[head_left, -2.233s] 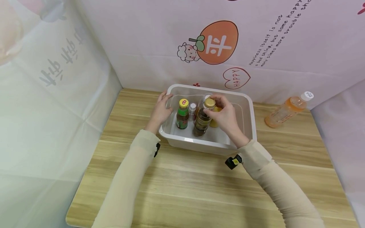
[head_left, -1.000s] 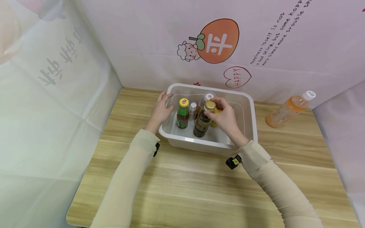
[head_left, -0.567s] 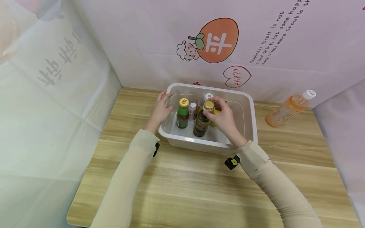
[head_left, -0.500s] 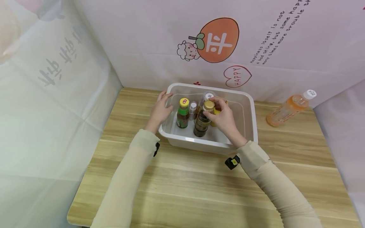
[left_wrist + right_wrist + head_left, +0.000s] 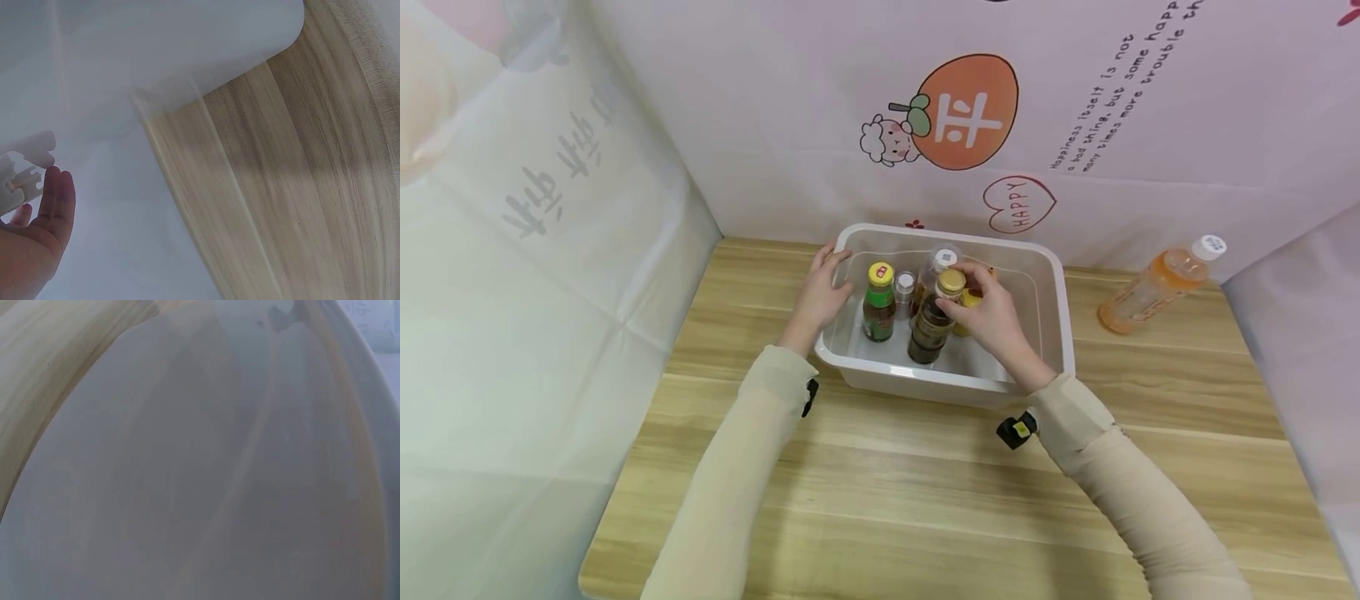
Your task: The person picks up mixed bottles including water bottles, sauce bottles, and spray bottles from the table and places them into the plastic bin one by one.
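Note:
A pale plastic bin point(image 5: 910, 382) stands on the table. My left hand point(image 5: 820, 298) grips its left rim; in the left wrist view its fingers point(image 5: 59, 203) lie by the bin's cut-out handle point(image 5: 25, 181). Inside the bin, my right hand point(image 5: 996, 317) pinches a dark glass bottle with a gold cap point(image 5: 930, 333) just below the cap. This bottle is slightly tilted. To its left are a green-labelled bottle with a yellow cap point(image 5: 879, 312) and a small white-capped bottle point(image 5: 904, 298). Behind it a clear white-capped bottle point(image 5: 942, 262) and a yellow item point(image 5: 972, 298) are partly hidden.
An orange-tinted clear bottle with a white cap point(image 5: 1157, 287) stands on the table right of the bin. A printed cloth wall point(image 5: 797, 125) rises behind the bin, with more cloth at both sides. The wooden table point(image 5: 880, 508) extends in front. The right wrist view shows mostly bin wall point(image 5: 187, 456).
Both hands keep their holds on the bin and the gold-capped bottle. The right hand and bottle have barely moved; the whole head view has shifted slightly.

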Demonstrator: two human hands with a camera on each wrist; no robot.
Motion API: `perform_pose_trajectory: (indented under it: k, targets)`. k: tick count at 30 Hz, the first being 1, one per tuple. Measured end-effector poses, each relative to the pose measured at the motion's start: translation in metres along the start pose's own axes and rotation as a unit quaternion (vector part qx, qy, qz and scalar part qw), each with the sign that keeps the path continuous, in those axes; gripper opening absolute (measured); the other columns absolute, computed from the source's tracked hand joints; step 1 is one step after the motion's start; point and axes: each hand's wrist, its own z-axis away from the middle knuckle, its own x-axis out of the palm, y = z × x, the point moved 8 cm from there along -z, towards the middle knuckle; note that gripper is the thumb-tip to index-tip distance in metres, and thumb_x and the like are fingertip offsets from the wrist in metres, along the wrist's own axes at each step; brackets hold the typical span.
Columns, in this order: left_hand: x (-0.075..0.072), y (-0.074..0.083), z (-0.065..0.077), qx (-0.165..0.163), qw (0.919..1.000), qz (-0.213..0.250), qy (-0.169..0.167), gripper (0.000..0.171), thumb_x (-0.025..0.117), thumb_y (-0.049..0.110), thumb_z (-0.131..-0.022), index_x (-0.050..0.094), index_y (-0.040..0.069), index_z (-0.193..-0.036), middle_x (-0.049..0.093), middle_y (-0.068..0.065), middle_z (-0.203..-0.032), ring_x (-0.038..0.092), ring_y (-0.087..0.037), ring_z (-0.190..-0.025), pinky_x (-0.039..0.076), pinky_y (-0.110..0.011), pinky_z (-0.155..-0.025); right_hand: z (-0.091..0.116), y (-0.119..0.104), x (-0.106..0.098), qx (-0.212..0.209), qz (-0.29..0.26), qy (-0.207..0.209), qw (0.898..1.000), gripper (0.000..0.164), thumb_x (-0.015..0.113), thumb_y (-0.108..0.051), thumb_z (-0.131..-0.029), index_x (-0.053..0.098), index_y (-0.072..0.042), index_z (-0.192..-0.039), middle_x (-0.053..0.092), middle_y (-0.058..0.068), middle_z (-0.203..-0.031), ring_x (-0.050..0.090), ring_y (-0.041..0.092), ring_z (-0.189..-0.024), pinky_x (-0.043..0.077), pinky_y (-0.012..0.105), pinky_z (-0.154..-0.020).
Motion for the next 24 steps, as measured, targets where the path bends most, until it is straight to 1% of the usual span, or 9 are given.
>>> perform_pose_trajectory:
  k: [4, 7, 10, 12, 14, 17, 19, 21, 24]
  targets:
    - [0.000, 0.001, 0.001, -0.001, 1.0000, 0.003, 0.001, 0.058, 0.055, 0.008, -0.088, 0.041, 0.011, -0.144, 0.019, -0.005, -0.160, 0.032, -0.035, -0.141, 0.034, -0.052, -0.114, 0.001, -0.002, -0.006, -0.015, -0.001, -0.008, 1.000, 0.054, 0.069, -0.008, -0.084, 0.047, 0.000, -0.133, 0.056, 0.021, -0.126, 0.052, 0.035, -0.117, 0.043, 0.048, -0.106]
    - [0.000, 0.002, 0.002, -0.002, 1.0000, 0.004, 0.001, 0.058, 0.055, 0.007, -0.088, 0.041, 0.011, -0.144, 0.019, -0.005, -0.160, 0.033, -0.035, -0.141, 0.035, -0.052, -0.114, 0.002, -0.006, -0.015, -0.035, -0.001, -0.004, 0.999, 0.050, 0.069, -0.007, -0.084, 0.049, 0.001, -0.130, 0.059, 0.022, -0.123, 0.054, 0.034, -0.114, 0.044, 0.047, -0.104]
    - [0.001, 0.002, 0.002, -0.003, 1.0000, 0.004, 0.002, 0.058, 0.055, 0.007, -0.088, 0.041, 0.012, -0.144, 0.019, -0.005, -0.160, 0.033, -0.036, -0.141, 0.035, -0.053, -0.113, 0.003, -0.011, -0.030, -0.059, 0.004, 0.007, 0.998, 0.047, 0.068, -0.005, -0.085, 0.050, 0.004, -0.127, 0.060, 0.024, -0.121, 0.055, 0.036, -0.111, 0.044, 0.049, -0.103]
    - [0.001, 0.002, 0.002, -0.004, 1.0000, 0.004, 0.001, 0.058, 0.055, 0.007, -0.088, 0.041, 0.012, -0.144, 0.019, -0.005, -0.160, 0.033, -0.036, -0.141, 0.036, -0.054, -0.113, 0.002, -0.012, -0.043, -0.069, 0.008, 0.020, 0.997, 0.045, 0.068, -0.006, -0.085, 0.052, 0.004, -0.126, 0.060, 0.025, -0.119, 0.055, 0.033, -0.109, 0.045, 0.048, -0.102]
    - [0.001, 0.001, 0.003, -0.006, 1.0000, 0.003, 0.001, 0.058, 0.055, 0.008, -0.088, 0.040, 0.012, -0.145, 0.018, -0.004, -0.160, 0.032, -0.036, -0.141, 0.036, -0.054, -0.112, 0.002, -0.012, -0.057, -0.070, 0.012, 0.037, 0.997, 0.045, 0.068, -0.008, -0.086, 0.052, 0.004, -0.126, 0.061, 0.024, -0.119, 0.056, 0.025, -0.107, 0.045, 0.046, -0.102]
    - [0.001, 0.001, 0.002, -0.006, 1.0000, 0.002, 0.000, 0.058, 0.055, 0.008, -0.088, 0.040, 0.012, -0.145, 0.018, -0.003, -0.161, 0.032, -0.036, -0.142, 0.037, -0.054, -0.112, 0.003, -0.009, -0.081, -0.059, 0.022, 0.066, 0.996, 0.045, 0.068, -0.013, -0.087, 0.053, 0.001, -0.127, 0.061, 0.021, -0.120, 0.052, 0.005, -0.100, 0.045, 0.038, -0.101]
    - [0.001, 0.001, 0.002, -0.005, 1.0000, 0.001, 0.001, 0.058, 0.055, 0.008, -0.088, 0.040, 0.012, -0.145, 0.018, -0.003, -0.161, 0.031, -0.035, -0.142, 0.036, -0.054, -0.112, 0.003, -0.005, -0.098, -0.047, 0.028, 0.088, 0.995, 0.045, 0.066, -0.016, -0.088, 0.053, 0.000, -0.128, 0.061, 0.019, -0.121, 0.049, -0.004, -0.096, 0.045, 0.030, -0.099]
    - [0.001, 0.002, 0.002, -0.004, 1.0000, 0.000, 0.000, 0.058, 0.055, 0.008, -0.088, 0.040, 0.012, -0.145, 0.018, -0.003, -0.161, 0.031, -0.035, -0.142, 0.036, -0.053, -0.113, 0.003, 0.001, -0.114, -0.033, 0.027, 0.113, 0.993, 0.044, 0.065, -0.018, -0.089, 0.053, -0.001, -0.128, 0.062, 0.012, -0.118, 0.049, -0.007, -0.094, 0.045, 0.021, -0.095]
    - [0.001, 0.002, 0.002, -0.005, 1.0000, -0.006, -0.001, 0.058, 0.054, 0.009, -0.089, 0.040, 0.012, -0.145, 0.018, -0.004, -0.161, 0.031, -0.035, -0.142, 0.035, -0.053, -0.113, 0.002, 0.012, -0.136, -0.010, 0.015, 0.153, 0.988, 0.043, 0.065, -0.020, -0.089, 0.055, -0.002, -0.127, 0.062, -0.006, -0.109, 0.051, -0.006, -0.094, 0.045, 0.012, -0.088]
